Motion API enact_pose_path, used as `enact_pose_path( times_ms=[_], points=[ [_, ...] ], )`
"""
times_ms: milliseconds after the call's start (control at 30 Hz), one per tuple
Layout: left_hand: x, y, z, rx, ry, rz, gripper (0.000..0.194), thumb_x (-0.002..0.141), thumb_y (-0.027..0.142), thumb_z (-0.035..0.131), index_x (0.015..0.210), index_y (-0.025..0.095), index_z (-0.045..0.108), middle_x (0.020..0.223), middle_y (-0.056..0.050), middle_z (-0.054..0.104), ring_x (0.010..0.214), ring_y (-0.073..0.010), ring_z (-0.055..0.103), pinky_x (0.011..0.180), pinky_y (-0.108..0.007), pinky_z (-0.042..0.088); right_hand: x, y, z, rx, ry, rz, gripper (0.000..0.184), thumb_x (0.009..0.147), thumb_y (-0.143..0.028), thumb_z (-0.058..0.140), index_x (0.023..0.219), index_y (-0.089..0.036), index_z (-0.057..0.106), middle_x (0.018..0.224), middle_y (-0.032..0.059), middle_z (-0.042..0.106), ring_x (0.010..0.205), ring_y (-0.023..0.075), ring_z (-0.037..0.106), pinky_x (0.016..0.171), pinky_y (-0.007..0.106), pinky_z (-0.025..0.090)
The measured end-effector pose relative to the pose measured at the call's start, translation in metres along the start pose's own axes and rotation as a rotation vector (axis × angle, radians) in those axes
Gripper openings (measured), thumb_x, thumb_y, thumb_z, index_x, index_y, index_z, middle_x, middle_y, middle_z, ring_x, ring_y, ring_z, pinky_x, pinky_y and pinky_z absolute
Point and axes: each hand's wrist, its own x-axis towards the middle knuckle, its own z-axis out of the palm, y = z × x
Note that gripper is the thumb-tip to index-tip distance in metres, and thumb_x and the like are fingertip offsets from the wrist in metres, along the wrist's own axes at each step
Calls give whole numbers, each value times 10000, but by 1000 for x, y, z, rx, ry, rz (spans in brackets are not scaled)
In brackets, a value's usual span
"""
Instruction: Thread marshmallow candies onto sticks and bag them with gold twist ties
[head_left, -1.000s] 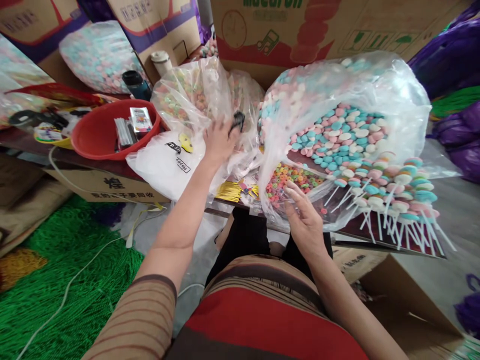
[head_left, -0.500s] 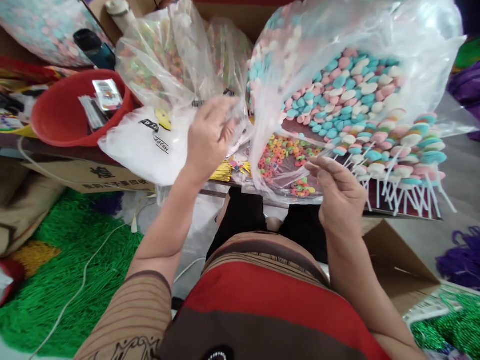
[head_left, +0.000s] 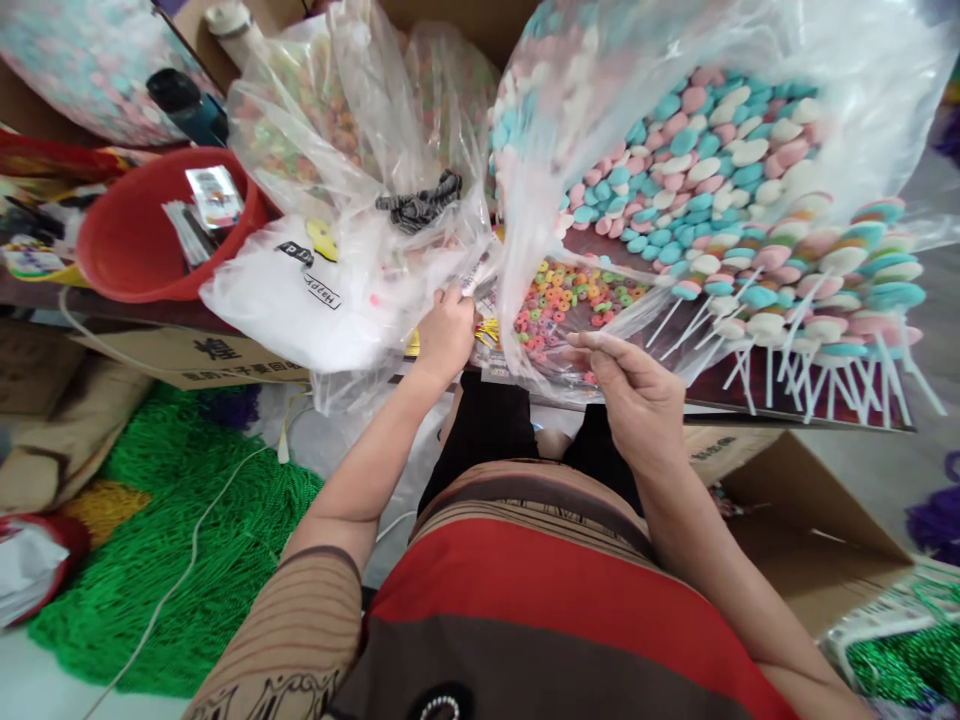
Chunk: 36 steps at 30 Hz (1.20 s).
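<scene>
A big clear plastic bag [head_left: 675,130] full of pink, blue and white lollipops lies on the table, with white sticks [head_left: 787,370] poking out at the right. My right hand [head_left: 634,395] pinches the bag's lower edge, close to a heap of small coloured candy rings [head_left: 570,300]. My left hand [head_left: 446,335] is closed at the table's front edge, on small clear wrappers beside a bunch of gold twist ties [head_left: 486,330]. A black striped band [head_left: 420,205] rests on the crumpled clear bags [head_left: 360,130] behind.
A red basin [head_left: 124,255] with small packets stands at the left, by a white printed bag [head_left: 292,295]. A dark bottle [head_left: 187,105] stands behind. Cardboard boxes sit under the table's left [head_left: 195,360] and right [head_left: 810,540]. Green strand bundles [head_left: 180,530] and a white cord [head_left: 187,570] cover the floor.
My left hand came down from the crumpled bags to the table's front edge, leaving the black band on the bags. My right hand went from open to pinching the lollipop bag's edge.
</scene>
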Motion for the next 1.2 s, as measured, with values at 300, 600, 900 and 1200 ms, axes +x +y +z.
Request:
enact_pose_path(
  times_ms=[300,600,900,1200],
  points=[
    [-14,4,-11,130,-17,14,255,1019,332,577,1127,163,735,1226,-166,722,1179,-342,639,986,-447,528,-5,7,-3,-11,-24,2,193,1012,-393,682,1086,-281,821,1116,39,850,977,227,833,975,445,671],
    [-7,-12,5,-27,20,-63,225,1003,216,537,871,197,717,1079,-150,747,980,-295,677,823,-396,513,-6,9,4,-46,-56,-11,223,1016,-407,658,1090,-272,819,995,40,861,982,240,832,953,454,671],
    [-21,-10,-4,22,54,-55,218,1022,332,546,1071,184,698,1168,-169,727,1089,-329,687,907,-419,517,-9,8,5,-5,-60,6,195,1002,-382,681,1081,-264,815,1021,41,859,985,234,831,962,452,668],
    [-11,-14,11,-77,167,-79,182,990,199,529,895,219,684,1040,-120,741,992,-282,683,853,-387,512,-10,8,5,-33,-76,-11,218,1017,-403,654,1088,-266,808,1044,40,855,956,228,829,931,443,675]
  ],
)
